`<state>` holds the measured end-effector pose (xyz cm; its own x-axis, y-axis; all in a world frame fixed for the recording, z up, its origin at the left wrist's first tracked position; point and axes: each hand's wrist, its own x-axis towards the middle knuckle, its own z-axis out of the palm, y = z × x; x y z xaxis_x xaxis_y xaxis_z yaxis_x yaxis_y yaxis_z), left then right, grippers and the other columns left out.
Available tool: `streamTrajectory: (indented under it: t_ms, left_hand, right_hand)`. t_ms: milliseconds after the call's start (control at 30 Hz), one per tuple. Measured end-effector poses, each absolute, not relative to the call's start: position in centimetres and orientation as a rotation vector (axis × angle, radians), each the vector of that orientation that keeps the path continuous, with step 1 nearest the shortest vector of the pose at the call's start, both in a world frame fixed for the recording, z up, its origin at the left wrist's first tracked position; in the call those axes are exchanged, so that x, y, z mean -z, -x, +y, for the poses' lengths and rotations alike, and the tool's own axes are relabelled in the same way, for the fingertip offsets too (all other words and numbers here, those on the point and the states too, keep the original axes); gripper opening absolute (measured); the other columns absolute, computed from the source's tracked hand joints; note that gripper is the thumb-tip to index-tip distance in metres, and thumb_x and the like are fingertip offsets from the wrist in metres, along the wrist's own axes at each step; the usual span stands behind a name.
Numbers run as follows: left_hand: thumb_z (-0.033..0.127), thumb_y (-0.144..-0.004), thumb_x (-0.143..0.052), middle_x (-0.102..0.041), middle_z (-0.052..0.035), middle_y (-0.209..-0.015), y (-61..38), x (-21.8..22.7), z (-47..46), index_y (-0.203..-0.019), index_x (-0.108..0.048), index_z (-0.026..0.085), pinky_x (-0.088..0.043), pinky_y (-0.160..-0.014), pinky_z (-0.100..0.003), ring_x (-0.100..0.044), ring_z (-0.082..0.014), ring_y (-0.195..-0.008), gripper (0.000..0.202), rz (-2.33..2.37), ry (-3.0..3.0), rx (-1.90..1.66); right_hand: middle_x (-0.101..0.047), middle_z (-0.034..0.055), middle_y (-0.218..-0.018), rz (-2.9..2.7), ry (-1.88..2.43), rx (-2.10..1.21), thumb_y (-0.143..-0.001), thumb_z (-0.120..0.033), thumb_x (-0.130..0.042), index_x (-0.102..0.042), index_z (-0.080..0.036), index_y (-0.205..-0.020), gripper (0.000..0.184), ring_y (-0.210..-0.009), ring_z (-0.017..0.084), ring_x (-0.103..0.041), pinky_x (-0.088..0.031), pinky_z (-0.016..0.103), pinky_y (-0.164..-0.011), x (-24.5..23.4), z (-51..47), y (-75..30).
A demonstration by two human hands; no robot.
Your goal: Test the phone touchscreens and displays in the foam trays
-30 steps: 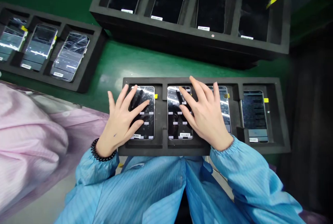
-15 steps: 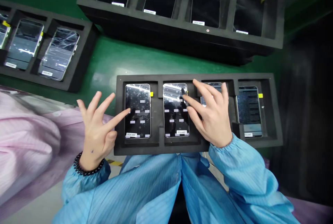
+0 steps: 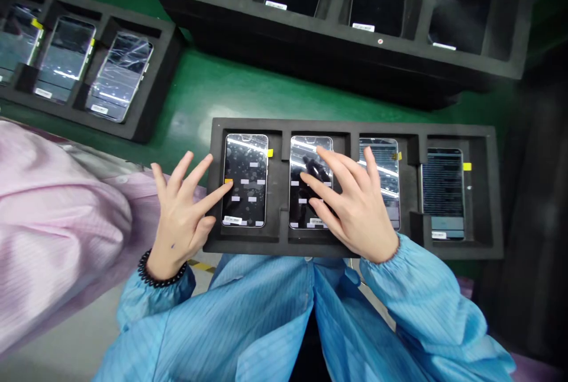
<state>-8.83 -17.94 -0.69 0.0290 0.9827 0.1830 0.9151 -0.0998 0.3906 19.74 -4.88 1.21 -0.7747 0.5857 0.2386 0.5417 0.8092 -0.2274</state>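
Black foam, cut into four pockets, makes the tray [image 3: 280, 241] that lies crosswise just in front of me on the green tabletop [image 3: 231, 92]. A phone sits in each pocket, with its long axis running away from my body.

My left hand [image 3: 184, 216] is open, its fingers spread, and holds nothing. It hovers off the tray's left end, with only the index fingertip reaching the left edge of the first phone [image 3: 245, 181], beside a small orange mark on the screen. That phone lies to the right of this hand and is nearer to it than to the other.

My right hand [image 3: 355, 204] is also open and empty. It lies flat over the second phone [image 3: 299, 154] with its fingertips on the glass, and its outer side reaches toward the third phone [image 3: 388, 175]. The fourth phone [image 3: 442, 190] is well apart from both hands, at the right end.

Each phone has a white sticker [image 3: 232, 220] at its near end and a yellow tab [image 3: 270, 152] at its upper right edge. The stickers are too small to read. The third and fourth screens show rows of fine text that I cannot make out, and no brand is visible.

Two more trays of phones lie further off: the left tray [image 3: 151, 116] and the far tray [image 3: 310, 57]. A pink sleeve [image 3: 57, 210] of someone beside me fills the left.
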Motion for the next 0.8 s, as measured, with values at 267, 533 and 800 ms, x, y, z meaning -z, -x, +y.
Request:
streamTrajectory:
  t_ms: [267, 533, 800]
  left_hand:
    - [0.059, -0.103, -0.013, -0.02, -0.0037, -0.172, 8.1, 0.5, -16.6, -0.151, -0.049, 0.035, 0.001, -0.124, -0.074, -0.015, -0.0373, -0.159, 0.064, 1.864, -2.207, -0.562]
    - [0.063, -0.103, -0.014, -0.011, -0.003, -0.173, 7.4, 0.5, -14.8, -0.157, -0.036, 0.037, 0.004, -0.125, -0.07, -0.01, -0.0349, -0.161, 0.064, 1.886, -2.208, -0.533]
    - [0.064, -0.102, -0.017, -0.01, -0.0045, -0.174, 7.4, 0.6, -14.8, -0.158, -0.037, 0.035, 0.006, -0.126, -0.069, -0.008, -0.038, -0.161, 0.066, 1.866, -2.175, -0.555]
  right_hand:
    - [-0.051, 0.0168, -0.156, -2.722, 0.883, -0.229, -0.103, -0.031, -0.051, -0.066, -0.02, -0.129, 0.032, -0.137, 0.03, -0.052, -0.024, 0.069, -0.123, -1.0, -6.3, -20.3]
    - [-0.049, 0.017, -0.158, -2.725, 0.966, -0.209, -0.104, -0.034, -0.049, -0.063, -0.021, -0.135, 0.037, -0.139, 0.03, -0.05, -0.023, 0.067, -0.123, -0.9, -6.7, -21.2]
    - [-0.05, 0.0172, -0.157, -2.693, 1.093, -0.173, -0.103, -0.035, -0.05, -0.065, -0.022, -0.132, 0.035, -0.139, 0.031, -0.051, -0.024, 0.067, -0.123, -0.7, -7.1, -22.5]
